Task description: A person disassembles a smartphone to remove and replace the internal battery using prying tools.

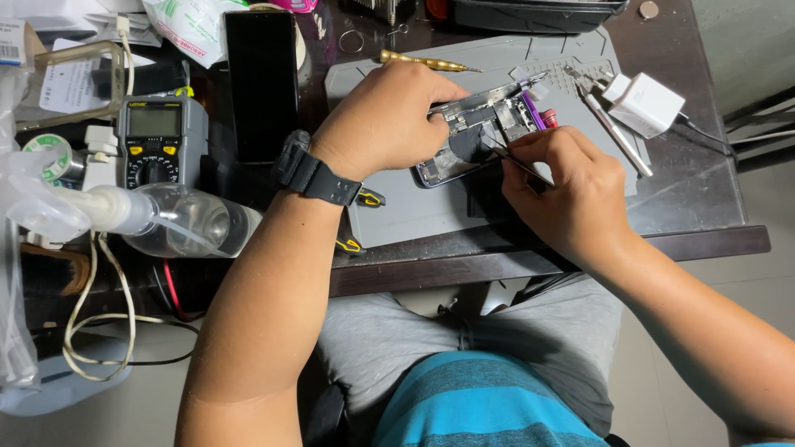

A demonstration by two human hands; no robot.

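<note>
An opened smartphone with its internal parts exposed lies on a grey work mat on the dark desk. My left hand, with a black watch on the wrist, rests over the phone's left end and pins it down. In my right hand is a pair of thin black tweezers, pinched between the fingers, with the tips reaching into the phone's middle. Part of the phone is hidden under my left fingers.
A yellow-grey multimeter, a dark phone screen, a clear spray bottle, a brass-handled screwdriver, a white charger block and metal tools surround the mat. Cables hang off the left edge.
</note>
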